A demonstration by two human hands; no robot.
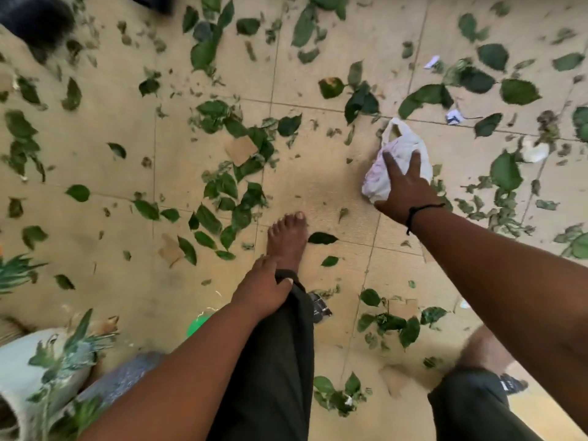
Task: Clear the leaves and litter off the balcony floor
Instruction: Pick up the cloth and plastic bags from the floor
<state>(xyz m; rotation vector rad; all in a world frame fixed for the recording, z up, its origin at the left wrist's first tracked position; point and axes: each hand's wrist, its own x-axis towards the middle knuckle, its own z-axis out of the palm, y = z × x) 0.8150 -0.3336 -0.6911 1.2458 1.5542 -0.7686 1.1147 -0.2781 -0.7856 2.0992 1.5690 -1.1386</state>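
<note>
Leaves [219,198] are lying all over the balcony floor [105,148]; the right hand [405,186], fingers spread, is pressing a white plastic bag [397,144] just ahead, while the left hand [261,289] is gripping the trouser leg [273,361].

Both arms are bare, no sleeves. A thin black cord bracelet [416,213] circles the right wrist at about 3 o'clock. Dark olive-black trousers [273,361] cover both legs toward 6 o'clock; the foot [286,240] is bare.
</note>
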